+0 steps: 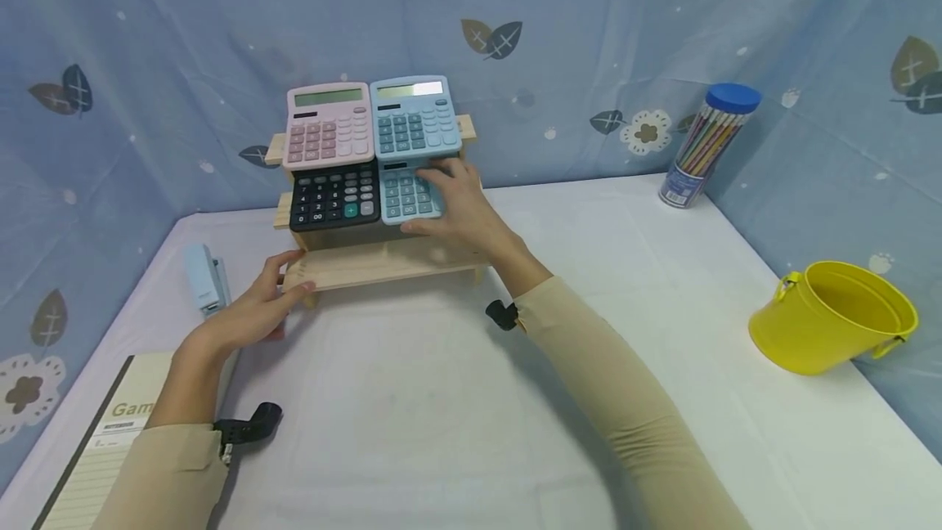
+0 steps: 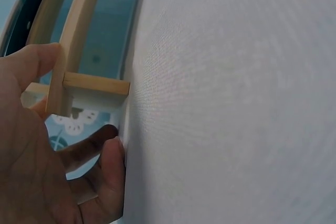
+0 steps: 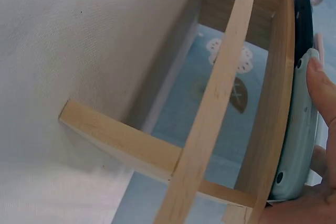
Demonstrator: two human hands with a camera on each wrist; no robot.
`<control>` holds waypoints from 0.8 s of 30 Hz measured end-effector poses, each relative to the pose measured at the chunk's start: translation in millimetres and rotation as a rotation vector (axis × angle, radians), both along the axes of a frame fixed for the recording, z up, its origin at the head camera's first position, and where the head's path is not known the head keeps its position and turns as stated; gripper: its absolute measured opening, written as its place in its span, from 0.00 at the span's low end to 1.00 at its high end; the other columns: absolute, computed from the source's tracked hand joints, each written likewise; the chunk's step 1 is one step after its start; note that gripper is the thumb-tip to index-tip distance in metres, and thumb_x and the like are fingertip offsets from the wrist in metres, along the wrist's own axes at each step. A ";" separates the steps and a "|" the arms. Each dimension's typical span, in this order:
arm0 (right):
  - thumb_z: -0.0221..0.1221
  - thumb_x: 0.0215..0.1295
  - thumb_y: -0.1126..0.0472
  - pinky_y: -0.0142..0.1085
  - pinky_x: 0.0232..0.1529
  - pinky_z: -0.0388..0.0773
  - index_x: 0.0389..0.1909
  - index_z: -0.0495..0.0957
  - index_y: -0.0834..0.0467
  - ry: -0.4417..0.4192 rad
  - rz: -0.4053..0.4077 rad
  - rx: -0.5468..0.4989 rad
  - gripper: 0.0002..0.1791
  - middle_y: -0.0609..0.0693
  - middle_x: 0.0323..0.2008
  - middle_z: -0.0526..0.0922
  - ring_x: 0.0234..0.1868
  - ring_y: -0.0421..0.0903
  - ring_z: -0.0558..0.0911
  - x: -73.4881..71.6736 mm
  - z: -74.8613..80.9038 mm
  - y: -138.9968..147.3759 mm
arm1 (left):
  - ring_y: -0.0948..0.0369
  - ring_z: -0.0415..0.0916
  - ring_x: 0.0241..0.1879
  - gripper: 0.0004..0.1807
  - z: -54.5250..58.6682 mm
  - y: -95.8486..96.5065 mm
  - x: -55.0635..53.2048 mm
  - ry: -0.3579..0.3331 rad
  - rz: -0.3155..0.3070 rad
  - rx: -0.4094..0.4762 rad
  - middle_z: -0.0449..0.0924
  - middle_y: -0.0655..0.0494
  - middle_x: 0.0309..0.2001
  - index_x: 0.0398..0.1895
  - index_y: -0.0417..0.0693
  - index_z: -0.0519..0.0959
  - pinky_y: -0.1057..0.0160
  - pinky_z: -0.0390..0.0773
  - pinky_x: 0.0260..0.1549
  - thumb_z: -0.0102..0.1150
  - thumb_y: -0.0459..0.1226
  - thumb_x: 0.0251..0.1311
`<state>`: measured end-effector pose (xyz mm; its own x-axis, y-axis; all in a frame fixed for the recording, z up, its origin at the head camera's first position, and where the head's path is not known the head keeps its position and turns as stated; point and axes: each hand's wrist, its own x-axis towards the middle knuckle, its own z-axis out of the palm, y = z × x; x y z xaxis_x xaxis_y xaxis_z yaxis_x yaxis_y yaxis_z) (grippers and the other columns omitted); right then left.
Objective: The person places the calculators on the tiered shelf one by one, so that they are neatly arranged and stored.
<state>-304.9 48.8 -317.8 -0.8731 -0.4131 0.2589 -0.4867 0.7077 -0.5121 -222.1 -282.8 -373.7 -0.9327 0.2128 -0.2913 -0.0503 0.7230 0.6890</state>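
Note:
A tiered wooden rack (image 1: 383,262) stands on the table against the back cloth. Its left end is pinched by my left hand (image 1: 253,305), thumb on the lowest board and the other fingers beside it. On the middle tier, a light blue calculator (image 1: 408,196) leans next to a black calculator (image 1: 334,196). My right hand (image 1: 464,207) grips that blue calculator, with the thumb at its lower edge and fingers at its upper right. A pink calculator (image 1: 329,125) and another light blue calculator (image 1: 415,117) occupy the top tier. The lowest board bears nothing.
Left of the rack lies a light blue stapler (image 1: 206,278), with a notebook (image 1: 110,432) nearer the front. At the back right stands a blue-lidded tube of pencils (image 1: 706,145). A yellow bucket (image 1: 802,325) is at the right edge.

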 end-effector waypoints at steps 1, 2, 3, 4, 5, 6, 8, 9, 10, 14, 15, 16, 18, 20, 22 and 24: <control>0.74 0.57 0.38 0.49 0.75 0.58 0.75 0.67 0.55 0.001 -0.002 0.004 0.50 0.58 0.76 0.58 0.76 0.59 0.53 -0.5 -0.3 0.0 | 0.28 0.60 0.64 0.48 -0.4 0.6 -0.2 -0.002 0.002 0.001 0.37 0.21 0.76 0.83 0.59 0.26 0.47 0.84 0.38 0.42 0.62 0.76; 0.74 0.57 0.38 0.49 0.75 0.58 0.75 0.67 0.55 0.002 -0.003 0.006 0.50 0.58 0.76 0.58 0.76 0.59 0.53 -0.9 -0.4 0.1 | 0.28 0.59 0.64 0.49 -1.1 1.2 -0.5 -0.003 0.004 0.001 0.37 0.21 0.76 0.83 0.59 0.26 0.47 0.85 0.38 0.42 0.63 0.76; 0.74 0.57 0.38 0.49 0.75 0.58 0.75 0.67 0.56 0.004 -0.003 0.009 0.50 0.58 0.76 0.58 0.76 0.59 0.53 -1.3 -0.7 0.5 | 0.28 0.59 0.64 0.48 -1.7 1.8 -0.6 -0.002 0.005 0.003 0.37 0.21 0.76 0.83 0.59 0.27 0.47 0.85 0.37 0.42 0.63 0.76; 0.73 0.57 0.38 0.49 0.74 0.58 0.75 0.67 0.55 0.006 -0.005 0.010 0.49 0.58 0.76 0.58 0.76 0.59 0.53 -1.6 -0.8 0.9 | 0.28 0.60 0.64 0.49 -2.0 2.3 -0.5 -0.003 0.007 0.003 0.37 0.21 0.76 0.83 0.60 0.27 0.48 0.85 0.37 0.42 0.63 0.76; 0.73 0.57 0.38 0.49 0.74 0.59 0.75 0.67 0.55 0.007 -0.005 0.009 0.49 0.58 0.76 0.58 0.76 0.59 0.53 -2.1 -1.0 1.3 | 0.29 0.60 0.64 0.48 -2.1 2.7 -0.5 -0.001 0.009 0.001 0.38 0.22 0.76 0.83 0.60 0.27 0.48 0.85 0.37 0.42 0.63 0.75; 0.73 0.58 0.38 0.49 0.74 0.59 0.75 0.67 0.55 0.009 -0.003 0.006 0.49 0.58 0.76 0.58 0.76 0.59 0.53 -2.4 -1.1 1.8 | 0.29 0.61 0.63 0.48 -2.2 3.1 -0.5 0.001 0.011 0.000 0.39 0.22 0.76 0.83 0.61 0.27 0.49 0.85 0.36 0.42 0.63 0.75; 0.73 0.58 0.38 0.49 0.73 0.60 0.75 0.67 0.55 0.013 0.002 0.003 0.49 0.57 0.76 0.58 0.76 0.59 0.53 -3.2 -1.1 2.9 | 0.30 0.62 0.63 0.48 -2.4 3.8 -0.8 0.006 0.014 -0.003 0.40 0.22 0.76 0.83 0.61 0.28 0.50 0.84 0.36 0.42 0.63 0.75; 0.73 0.58 0.38 0.49 0.73 0.61 0.75 0.67 0.55 0.015 0.004 0.002 0.49 0.57 0.76 0.58 0.76 0.59 0.53 -3.5 -1.1 3.5 | 0.31 0.63 0.62 0.48 -2.5 3.9 -0.9 0.011 0.013 -0.004 0.40 0.23 0.76 0.83 0.61 0.28 0.51 0.84 0.35 0.42 0.63 0.75; 0.73 0.58 0.38 0.49 0.73 0.60 0.75 0.67 0.55 0.018 0.008 0.001 0.49 0.57 0.76 0.58 0.76 0.58 0.53 -3.7 -0.9 4.2 | 0.32 0.64 0.61 0.48 -2.5 4.0 -1.1 0.015 0.012 -0.007 0.41 0.23 0.75 0.83 0.61 0.28 0.52 0.84 0.35 0.42 0.64 0.75; 0.72 0.59 0.39 0.49 0.75 0.58 0.76 0.66 0.55 0.029 0.036 0.005 0.48 0.57 0.76 0.60 0.76 0.59 0.54 -2.6 1.1 8.5 | 0.36 0.70 0.55 0.48 -1.7 3.2 0.0 0.044 -0.003 -0.016 0.43 0.22 0.74 0.83 0.58 0.30 0.54 0.83 0.33 0.43 0.63 0.76; 0.72 0.60 0.39 0.50 0.75 0.57 0.76 0.66 0.55 0.032 0.046 0.006 0.48 0.57 0.76 0.60 0.76 0.59 0.53 -1.6 2.2 10.7 | 0.38 0.71 0.52 0.48 -1.1 2.8 0.8 0.050 -0.010 -0.017 0.43 0.22 0.74 0.83 0.57 0.30 0.54 0.83 0.32 0.43 0.62 0.76; 0.72 0.60 0.40 0.50 0.76 0.55 0.76 0.65 0.55 0.035 0.059 0.009 0.48 0.56 0.76 0.61 0.77 0.59 0.53 -0.7 3.1 13.1 | 0.40 0.72 0.50 0.47 -0.2 2.4 2.0 0.055 -0.017 -0.020 0.42 0.22 0.73 0.83 0.56 0.31 0.55 0.82 0.32 0.44 0.61 0.77; 0.72 0.61 0.41 0.51 0.77 0.51 0.77 0.64 0.55 0.043 0.085 0.019 0.48 0.56 0.76 0.61 0.78 0.60 0.52 2.0 5.0 19.2 | 0.44 0.75 0.43 0.46 2.2 0.9 5.1 0.066 -0.037 -0.031 0.41 0.21 0.73 0.83 0.54 0.31 0.55 0.81 0.31 0.46 0.58 0.77; 0.72 0.62 0.42 0.52 0.78 0.47 0.77 0.64 0.56 0.054 0.112 0.032 0.48 0.56 0.76 0.61 0.79 0.60 0.50 5.6 7.3 26.0 | 0.46 0.75 0.42 0.46 5.3 -0.4 8.4 0.089 -0.069 -0.071 0.42 0.22 0.72 0.83 0.52 0.33 0.54 0.79 0.32 0.47 0.56 0.78; 0.71 0.63 0.43 0.51 0.79 0.43 0.77 0.63 0.57 0.066 0.139 0.048 0.47 0.57 0.76 0.62 0.80 0.59 0.51 9.3 9.5 33.2 | 0.46 0.75 0.42 0.45 9.1 -0.5 12.1 0.112 -0.097 -0.123 0.45 0.23 0.71 0.83 0.50 0.36 0.51 0.79 0.36 0.48 0.55 0.78; 0.70 0.65 0.44 0.51 0.79 0.40 0.77 0.63 0.58 0.075 0.159 0.062 0.45 0.57 0.76 0.62 0.80 0.59 0.51 13.5 10.8 40.9 | 0.44 0.74 0.46 0.45 13.2 0.4 14.8 0.138 -0.127 -0.191 0.51 0.24 0.69 0.82 0.47 0.40 0.48 0.78 0.40 0.48 0.56 0.77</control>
